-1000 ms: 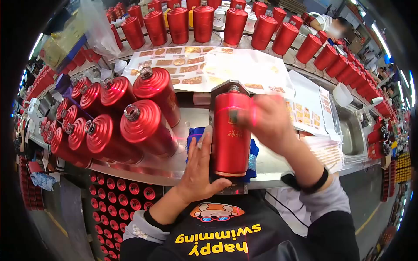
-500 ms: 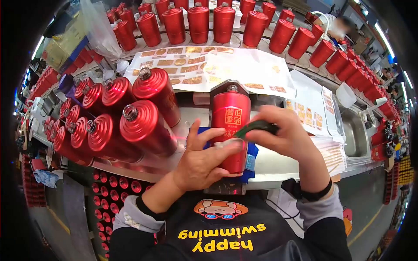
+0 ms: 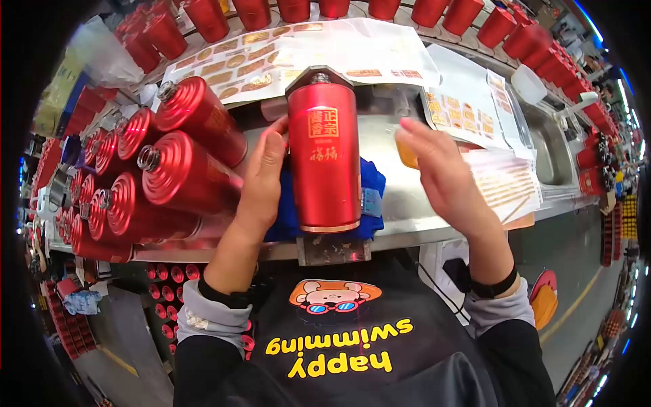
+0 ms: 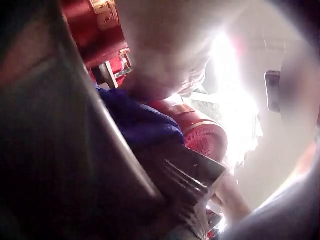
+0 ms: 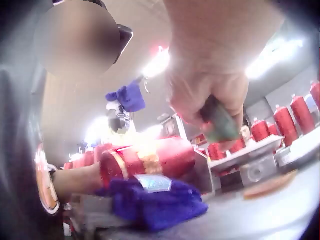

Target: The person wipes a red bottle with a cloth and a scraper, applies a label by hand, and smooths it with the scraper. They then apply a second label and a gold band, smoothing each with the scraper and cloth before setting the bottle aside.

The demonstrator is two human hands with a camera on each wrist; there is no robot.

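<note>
A red bottle (image 3: 324,163) with gold characters lies on a dark holder over a blue cloth (image 3: 373,186), its neck pointing away from the body. My left hand (image 3: 261,176) is against the bottle's left side, thumb raised, some fingertips hidden beside it. To the right, apart from the bottle, hovers my right hand (image 3: 441,169). The right wrist view shows that hand (image 5: 212,85) gripping a dark green object (image 5: 220,122), with the bottle (image 5: 150,160) below and to the left.
Several red bottles (image 3: 186,169) crowd the left of the metal counter. Sheets of gold labels (image 3: 359,51) lie behind the holder, more labels (image 3: 468,115) at the right. A sink (image 3: 549,146) is at the far right, and a row of red bottles (image 3: 203,20) lines the back.
My left hand has left the bottle's front for its left side. My right hand has drawn away to the right. The camera view has shifted, and the gold characters are uncovered.
</note>
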